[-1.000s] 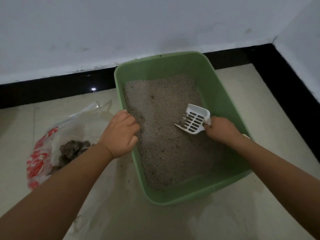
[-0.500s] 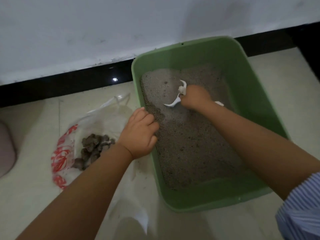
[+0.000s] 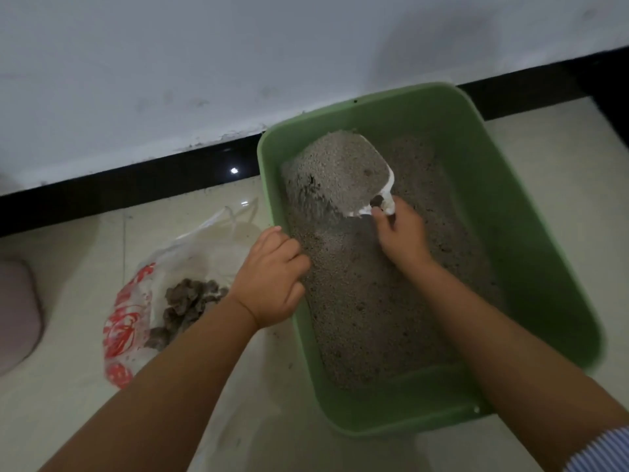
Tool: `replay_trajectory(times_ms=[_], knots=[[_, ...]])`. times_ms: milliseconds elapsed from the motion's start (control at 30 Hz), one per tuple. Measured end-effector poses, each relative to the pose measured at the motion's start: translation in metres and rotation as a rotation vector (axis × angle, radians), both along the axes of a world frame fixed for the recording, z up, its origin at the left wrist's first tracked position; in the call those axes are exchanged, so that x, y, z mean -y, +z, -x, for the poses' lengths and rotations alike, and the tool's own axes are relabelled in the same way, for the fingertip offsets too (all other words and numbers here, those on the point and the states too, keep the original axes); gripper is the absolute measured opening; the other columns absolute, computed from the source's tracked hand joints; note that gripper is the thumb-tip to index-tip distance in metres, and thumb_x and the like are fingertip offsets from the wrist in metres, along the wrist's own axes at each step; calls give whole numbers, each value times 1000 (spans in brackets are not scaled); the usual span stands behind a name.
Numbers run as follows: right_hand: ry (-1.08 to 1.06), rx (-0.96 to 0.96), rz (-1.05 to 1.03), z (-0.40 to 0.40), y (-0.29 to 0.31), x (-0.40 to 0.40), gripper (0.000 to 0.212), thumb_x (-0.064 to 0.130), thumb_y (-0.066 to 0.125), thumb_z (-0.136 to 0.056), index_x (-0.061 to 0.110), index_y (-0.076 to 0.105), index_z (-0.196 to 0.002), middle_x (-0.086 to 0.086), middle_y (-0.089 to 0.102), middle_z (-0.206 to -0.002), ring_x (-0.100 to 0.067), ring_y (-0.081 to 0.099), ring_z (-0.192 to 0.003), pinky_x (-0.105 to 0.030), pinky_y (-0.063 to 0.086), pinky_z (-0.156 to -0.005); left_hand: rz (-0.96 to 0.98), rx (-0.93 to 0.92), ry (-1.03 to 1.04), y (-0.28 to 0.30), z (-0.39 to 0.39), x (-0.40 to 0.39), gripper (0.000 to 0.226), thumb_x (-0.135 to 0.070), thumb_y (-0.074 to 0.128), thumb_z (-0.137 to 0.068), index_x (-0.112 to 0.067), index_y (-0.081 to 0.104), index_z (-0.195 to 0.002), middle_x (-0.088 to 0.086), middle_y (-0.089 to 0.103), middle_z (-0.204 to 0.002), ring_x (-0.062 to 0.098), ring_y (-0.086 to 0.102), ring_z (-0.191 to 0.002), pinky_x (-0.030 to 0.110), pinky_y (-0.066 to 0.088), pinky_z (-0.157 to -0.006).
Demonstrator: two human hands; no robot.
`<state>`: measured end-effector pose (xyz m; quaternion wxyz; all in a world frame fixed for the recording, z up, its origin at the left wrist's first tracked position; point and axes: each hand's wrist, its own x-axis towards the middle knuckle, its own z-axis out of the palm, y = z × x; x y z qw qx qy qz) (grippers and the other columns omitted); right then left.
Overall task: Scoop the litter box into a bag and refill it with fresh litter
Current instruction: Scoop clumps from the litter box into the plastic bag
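Observation:
A green litter box (image 3: 531,233) holding grey litter (image 3: 367,301) stands on the tiled floor against the wall. My right hand (image 3: 401,236) grips the handle of a white scoop (image 3: 388,195), which is raised over the box's far left part and heaped with litter; grains stream down from it. My left hand (image 3: 272,284) grips the box's left rim, fingers curled over the edge. Left of the box lies an open clear plastic bag (image 3: 129,318) with red print, holding dark clumps (image 3: 190,301).
A black skirting strip (image 3: 136,178) runs along the white wall behind the box. A pinkish soft object (image 3: 17,315) sits at the left edge of the view. Cream floor tiles (image 3: 561,158) lie to the right of the box.
My right hand dug the scoop into the far left litter and lifted it out heaped full. My left hand stayed on the rim. The camera shifted slightly right.

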<state>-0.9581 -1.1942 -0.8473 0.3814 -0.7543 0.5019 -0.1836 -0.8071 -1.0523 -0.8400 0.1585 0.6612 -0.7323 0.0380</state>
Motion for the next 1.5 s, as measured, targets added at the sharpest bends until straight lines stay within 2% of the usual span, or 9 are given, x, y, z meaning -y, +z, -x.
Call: replay_trajectory(times_ms=[167, 333, 567, 667, 900, 1100, 1200, 1367, 1500], knots=[[47, -147, 44, 22, 11, 1, 25, 18, 47, -95, -5, 55, -103, -20, 58, -95, -30, 55, -93, -21, 19, -60, 31, -45, -17, 0, 0, 2, 25, -18, 33, -66, -5, 52, -56, 10, 47, -59, 19, 29, -70, 36, 29, -89], [83, -242, 68, 34, 23, -7, 27, 21, 46, -95, 1, 56, -110, -17, 61, -106, -30, 56, -99, -23, 27, -67, 63, -36, -28, -2, 0, 3, 26, -18, 33, -67, -5, 51, -55, 10, 45, -57, 19, 28, -69, 37, 29, -88], [64, -306, -16, 55, 37, -8, 20, 22, 46, -95, 7, 57, -102, 2, 53, -77, -24, 50, -81, -26, 30, -56, 106, -37, -29, -4, 1, 3, 24, -18, 34, -66, -7, 50, -53, 9, 45, -55, 18, 27, -67, 38, 30, -89], [107, -344, 13, 63, 42, -7, 23, 20, 47, -95, 4, 58, -106, 0, 49, -83, -17, 46, -81, -24, 29, -63, 118, -17, -13, -4, 1, 4, 25, -18, 34, -65, -6, 52, -53, 8, 45, -55, 18, 28, -68, 38, 30, -92], [193, -390, 9, 71, 46, -8, 15, 19, 51, -93, 7, 57, -88, 0, 48, -73, -19, 45, -74, -26, 31, -63, 145, -9, -3, -6, 2, 2, 28, -21, 35, -64, -6, 55, -52, 7, 48, -54, 17, 29, -69, 37, 29, -92], [269, -366, -30, 60, 51, -9, 36, 20, 51, -93, 28, 35, -62, 12, 37, -61, 1, 34, -56, -13, 26, -51, 133, -16, 11, -2, 1, 3, 30, -21, 34, -64, -6, 57, -52, 8, 48, -53, 17, 29, -69, 37, 30, -91], [265, -354, -68, 57, 47, -11, 25, 19, 49, -94, 18, 46, -70, 7, 42, -64, -10, 40, -60, -18, 28, -53, 127, -39, 16, -2, 2, 1, 29, -20, 34, -65, -5, 55, -52, 9, 48, -54, 17, 29, -68, 38, 30, -91], [202, -278, -72, 62, 45, -7, 18, 19, 49, -94, 22, 48, -77, 13, 39, -64, 2, 35, -58, -13, 27, -52, 102, -67, 19, 0, 4, 1, 26, -18, 34, -64, -6, 53, -51, 9, 47, -54, 18, 29, -67, 37, 31, -90], [123, -191, -107, 65, 47, -5, 16, 18, 51, -93, 7, 61, -98, 8, 47, -66, -3, 41, -60, -17, 31, -55, 83, -68, 4, 4, 3, 2, 27, -19, 34, -65, -5, 53, -52, 9, 47, -54, 19, 29, -67, 37, 31, -90]])
